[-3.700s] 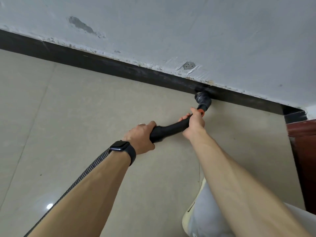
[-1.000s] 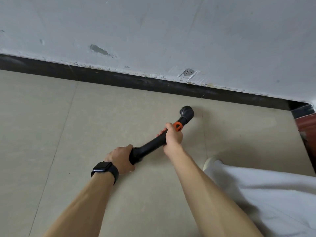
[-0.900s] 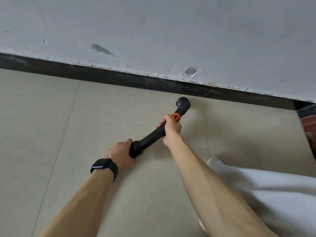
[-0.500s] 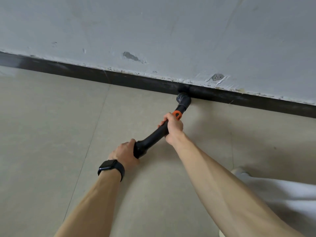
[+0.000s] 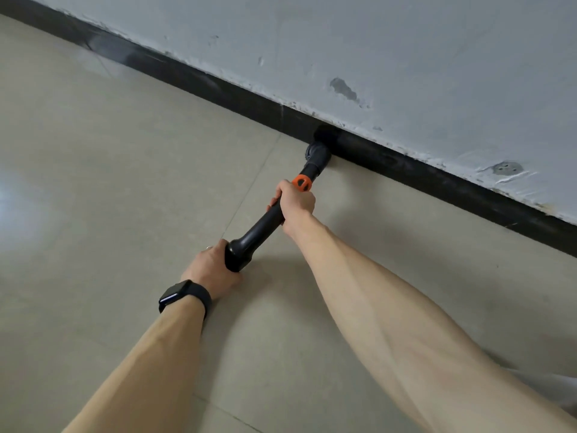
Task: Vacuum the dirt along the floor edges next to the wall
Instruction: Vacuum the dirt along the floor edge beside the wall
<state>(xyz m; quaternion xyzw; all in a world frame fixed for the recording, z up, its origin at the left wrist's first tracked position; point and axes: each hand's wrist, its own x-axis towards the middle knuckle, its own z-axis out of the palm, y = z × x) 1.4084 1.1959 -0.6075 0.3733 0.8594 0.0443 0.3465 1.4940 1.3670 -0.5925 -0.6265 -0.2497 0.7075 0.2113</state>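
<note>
Vacuum nozzle [image 5: 318,151] rejoins floor edge [image 5: 212,114] farther left, seemingly a fresh stretch; left hand [image 5: 212,270], right hand [image 5: 296,204] clasp tube [image 5: 259,226].

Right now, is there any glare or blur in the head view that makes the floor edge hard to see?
Head view: soft glare whitens the floor tiles at far left; the baseboard smears with motion blur toward upper left; the tip of the vacuum wand blends into it; a shadow falls right of the right hand.
</note>
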